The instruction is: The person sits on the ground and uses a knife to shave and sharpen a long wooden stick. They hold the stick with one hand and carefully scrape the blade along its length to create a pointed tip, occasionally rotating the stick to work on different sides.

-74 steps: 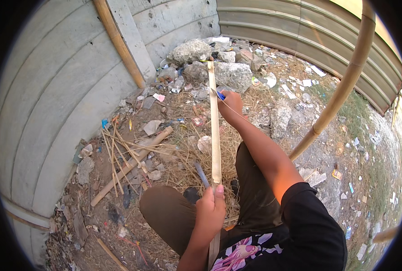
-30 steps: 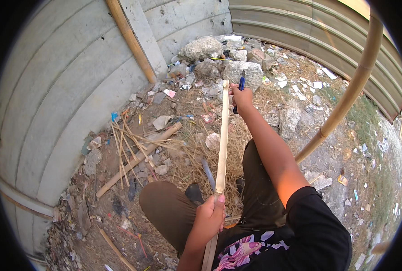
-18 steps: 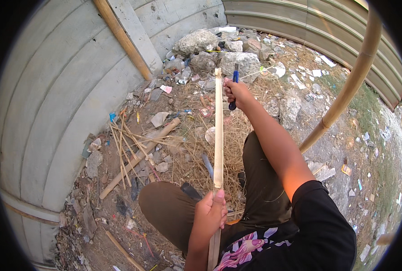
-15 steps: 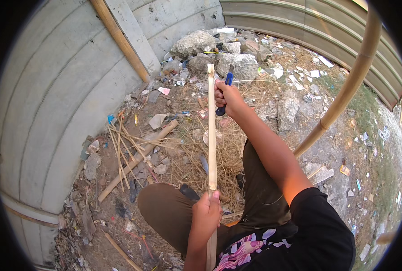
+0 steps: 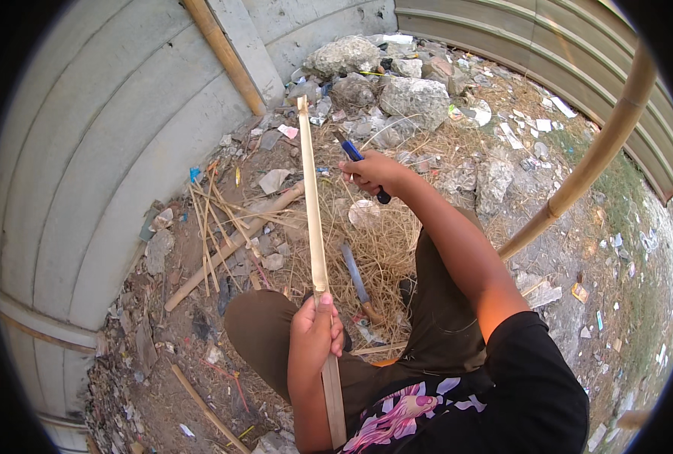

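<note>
My left hand [image 5: 315, 333] is closed around the lower part of a long split bamboo strip [image 5: 311, 204]. Its pale inner face shows, with a node at the far end and another just above my fingers. My right hand [image 5: 374, 172] grips a blue and black utility knife [image 5: 353, 150], blade out and pointing up and away to the left. A gap separates the knife from the strip. Beyond that hand curves a thin pale strand [image 5: 388, 129]; whether it is held I cannot tell. Between my legs lies a long-bladed knife [image 5: 355, 274] on dry straw shavings.
A bamboo pole [image 5: 578, 170] slants up on the right. Thin bamboo sticks [image 5: 206, 242] and a thicker bamboo length [image 5: 189, 291] lie at the left. Rocks [image 5: 416, 102] and litter cover the far ground, before a concrete wall [image 5: 117, 159] and a corrugated metal fence [image 5: 548, 45].
The bamboo strip's far end has swung left, away from my right hand. A gap has opened between strip and utility knife. The long-bladed knife on the ground is now more exposed.
</note>
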The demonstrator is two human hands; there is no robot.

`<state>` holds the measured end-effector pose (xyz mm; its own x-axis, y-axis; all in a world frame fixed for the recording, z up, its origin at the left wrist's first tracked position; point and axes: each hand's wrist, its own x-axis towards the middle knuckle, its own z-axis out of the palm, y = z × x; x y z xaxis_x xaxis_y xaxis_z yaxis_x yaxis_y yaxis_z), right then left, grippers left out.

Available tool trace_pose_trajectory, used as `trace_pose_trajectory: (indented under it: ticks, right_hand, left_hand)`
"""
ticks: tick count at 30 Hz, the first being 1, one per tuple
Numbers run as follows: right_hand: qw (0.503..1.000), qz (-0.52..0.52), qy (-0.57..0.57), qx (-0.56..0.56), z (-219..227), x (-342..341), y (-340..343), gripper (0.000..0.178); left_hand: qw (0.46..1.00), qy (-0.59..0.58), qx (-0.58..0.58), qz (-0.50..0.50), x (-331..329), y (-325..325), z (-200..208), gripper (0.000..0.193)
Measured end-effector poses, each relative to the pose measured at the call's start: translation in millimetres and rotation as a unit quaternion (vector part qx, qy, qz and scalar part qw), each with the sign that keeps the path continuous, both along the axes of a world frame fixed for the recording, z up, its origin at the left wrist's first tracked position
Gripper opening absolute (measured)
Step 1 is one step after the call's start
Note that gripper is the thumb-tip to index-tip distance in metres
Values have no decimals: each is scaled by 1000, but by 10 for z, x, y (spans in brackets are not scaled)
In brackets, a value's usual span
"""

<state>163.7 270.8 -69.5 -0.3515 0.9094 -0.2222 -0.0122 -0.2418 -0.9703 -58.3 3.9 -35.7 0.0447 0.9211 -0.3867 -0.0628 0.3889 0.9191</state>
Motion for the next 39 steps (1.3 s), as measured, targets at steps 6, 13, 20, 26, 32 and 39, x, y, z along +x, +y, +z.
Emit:
trace_pose_trajectory:
  ticks: [6,13,20,26,32,39]
  right_hand:
    - [889,18,-429,160,-382,-141,66,56]
    - [995,-68,-29,67,-130,-266,-249,39]
    - [865,-189,-336,320,-75,-366,-742,30]
    - [795,-176,-416,405,-136,-629,-679,25]
    - [727,-133,-515,435,-335,-625,-503,19]
    - [693,-118,-564,433,-463,-537,-419,12]
  left_hand:
    - [998,-46,-30,-42,-87,-115,85,31]
    - [995,-42,81,-46,-109,36,281,27]
    - [997,27,55,-45,-104,743,112,23]
    - [951,264,162,-16,36,990,-269,21]
    - [821,476,316,5,157,747,-308,22]
    - [816,533,218,-48,152,459,-191,22]
